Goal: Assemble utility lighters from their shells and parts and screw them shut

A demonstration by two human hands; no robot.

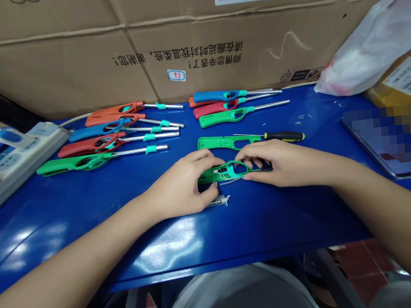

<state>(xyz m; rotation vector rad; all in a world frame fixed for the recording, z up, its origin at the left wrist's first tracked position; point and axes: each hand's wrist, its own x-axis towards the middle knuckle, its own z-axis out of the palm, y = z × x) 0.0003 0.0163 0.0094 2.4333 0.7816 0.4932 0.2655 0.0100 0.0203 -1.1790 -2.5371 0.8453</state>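
Note:
Both my hands hold an opened green lighter body flat on the blue table; its inner parts and a teal trigger show. My left hand grips its left end with curled fingers. A small metal part lies just under that hand. My right hand pinches the right end near the trigger. Just behind lies the green half shell and a black-and-yellow screwdriver.
Several long-nosed lighters in orange, blue, red and green lie at back left; three more lighters lie at back centre. A white power strip sits far left, a plastic bag at right, cardboard boxes behind.

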